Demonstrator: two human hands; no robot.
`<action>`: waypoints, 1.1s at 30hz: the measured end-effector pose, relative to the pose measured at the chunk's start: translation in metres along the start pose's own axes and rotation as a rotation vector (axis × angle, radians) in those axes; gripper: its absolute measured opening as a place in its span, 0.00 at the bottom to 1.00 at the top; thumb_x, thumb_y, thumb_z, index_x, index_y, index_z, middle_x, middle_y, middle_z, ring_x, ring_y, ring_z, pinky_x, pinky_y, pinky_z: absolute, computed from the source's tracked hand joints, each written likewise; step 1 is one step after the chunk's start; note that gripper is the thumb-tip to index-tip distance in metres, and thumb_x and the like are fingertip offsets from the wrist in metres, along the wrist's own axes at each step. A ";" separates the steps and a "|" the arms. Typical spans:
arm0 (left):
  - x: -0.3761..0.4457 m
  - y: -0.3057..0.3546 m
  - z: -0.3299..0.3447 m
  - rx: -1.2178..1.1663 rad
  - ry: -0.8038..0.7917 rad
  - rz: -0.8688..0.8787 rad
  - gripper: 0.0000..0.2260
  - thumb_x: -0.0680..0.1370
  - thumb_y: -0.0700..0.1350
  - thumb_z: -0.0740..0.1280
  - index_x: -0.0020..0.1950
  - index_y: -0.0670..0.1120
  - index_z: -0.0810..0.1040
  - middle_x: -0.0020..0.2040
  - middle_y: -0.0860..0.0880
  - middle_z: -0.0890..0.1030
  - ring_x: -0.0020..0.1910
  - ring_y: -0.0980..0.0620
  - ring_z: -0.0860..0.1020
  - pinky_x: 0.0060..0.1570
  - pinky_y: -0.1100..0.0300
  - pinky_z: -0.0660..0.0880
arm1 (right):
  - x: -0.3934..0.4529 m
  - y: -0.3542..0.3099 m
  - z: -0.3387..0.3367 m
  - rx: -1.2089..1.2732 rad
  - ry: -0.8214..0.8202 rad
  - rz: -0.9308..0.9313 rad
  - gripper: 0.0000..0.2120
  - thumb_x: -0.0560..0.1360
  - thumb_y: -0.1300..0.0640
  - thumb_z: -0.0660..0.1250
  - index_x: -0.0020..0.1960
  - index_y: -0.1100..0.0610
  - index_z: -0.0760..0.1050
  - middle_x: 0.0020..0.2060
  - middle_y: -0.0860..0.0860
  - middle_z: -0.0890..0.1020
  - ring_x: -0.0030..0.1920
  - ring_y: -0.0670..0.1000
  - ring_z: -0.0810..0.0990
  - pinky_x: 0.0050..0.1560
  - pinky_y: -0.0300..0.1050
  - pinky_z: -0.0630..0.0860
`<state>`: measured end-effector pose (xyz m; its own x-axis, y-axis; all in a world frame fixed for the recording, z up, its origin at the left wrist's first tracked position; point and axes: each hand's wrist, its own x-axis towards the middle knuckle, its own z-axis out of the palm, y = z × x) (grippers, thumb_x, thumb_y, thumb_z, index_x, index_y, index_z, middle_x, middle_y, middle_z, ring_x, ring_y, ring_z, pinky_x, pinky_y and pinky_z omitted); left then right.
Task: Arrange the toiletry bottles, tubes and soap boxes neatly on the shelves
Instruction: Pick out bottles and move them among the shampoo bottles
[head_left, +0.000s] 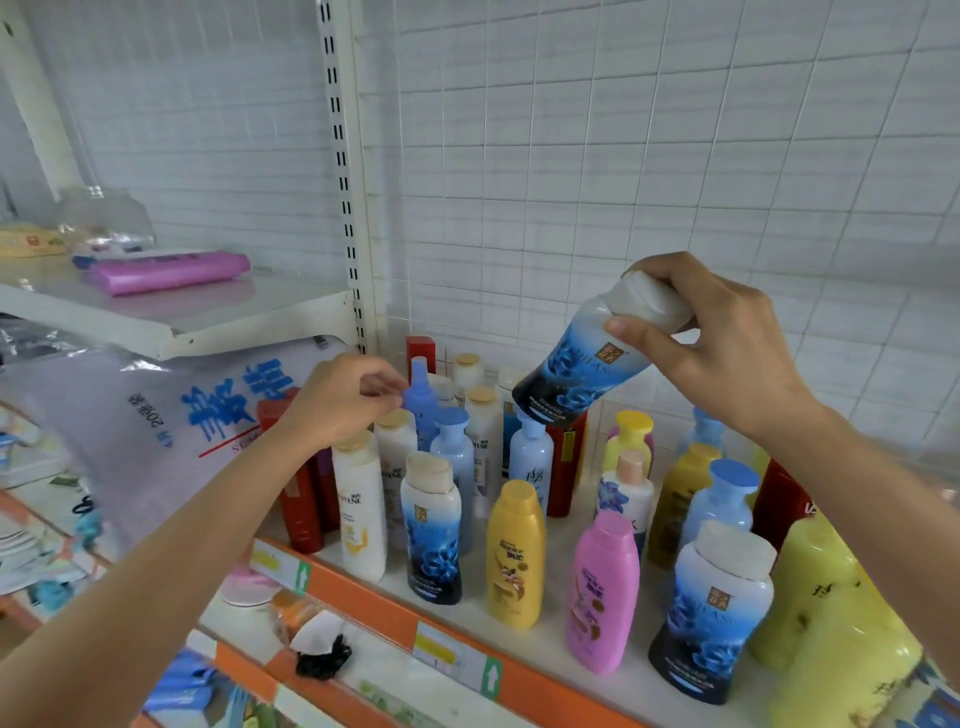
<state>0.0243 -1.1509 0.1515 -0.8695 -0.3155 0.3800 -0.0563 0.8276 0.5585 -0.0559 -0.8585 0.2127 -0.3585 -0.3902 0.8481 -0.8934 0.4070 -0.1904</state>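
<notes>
My right hand (722, 338) grips a blue-and-white floral bottle (576, 364) by its white cap and holds it tilted above the back row. My left hand (345, 397) hovers with curled fingers over the gold-capped white bottles (358, 499), its fingertips at a light blue spray bottle (420, 400); whether it grips that bottle is unclear. Two matching floral bottles stand on the shelf (550, 642), one left of centre (434, 525) and one at the front right (714, 608). A yellow bottle (516, 553) and a pink bottle (602, 592) stand in front.
Red boxes (298, 499) stand at the shelf's left end beside a large printed plastic bag (171, 415). Large yellow bottles (831, 618) crowd the right. An upper left shelf (171, 317) carries a pink packet (166, 270). Wire grid backs the shelf. Lower shelves hold clutter.
</notes>
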 end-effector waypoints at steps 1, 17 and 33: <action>-0.001 -0.001 0.001 -0.011 -0.004 -0.007 0.08 0.73 0.39 0.70 0.52 0.46 0.81 0.47 0.52 0.82 0.46 0.57 0.78 0.47 0.68 0.70 | 0.000 -0.001 -0.001 -0.006 -0.006 0.005 0.25 0.68 0.39 0.60 0.54 0.58 0.74 0.41 0.52 0.80 0.38 0.55 0.77 0.41 0.47 0.76; 0.024 0.009 0.025 0.065 -0.205 0.083 0.16 0.75 0.48 0.68 0.61 0.45 0.76 0.59 0.49 0.79 0.55 0.53 0.77 0.56 0.59 0.73 | 0.010 -0.010 0.028 -0.015 -0.127 0.127 0.16 0.72 0.51 0.69 0.55 0.59 0.73 0.40 0.49 0.76 0.38 0.51 0.73 0.38 0.39 0.66; 0.118 0.023 0.085 0.330 -0.493 0.171 0.15 0.71 0.51 0.71 0.50 0.42 0.75 0.47 0.46 0.77 0.43 0.50 0.74 0.39 0.61 0.68 | 0.044 0.003 0.051 -0.163 0.005 0.160 0.17 0.73 0.50 0.68 0.57 0.59 0.72 0.42 0.50 0.77 0.39 0.51 0.72 0.41 0.47 0.73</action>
<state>-0.1213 -1.1296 0.1460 -0.9997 0.0207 0.0148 0.0236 0.9724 0.2320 -0.0879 -0.9161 0.2243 -0.4907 -0.3059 0.8159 -0.7694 0.5916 -0.2410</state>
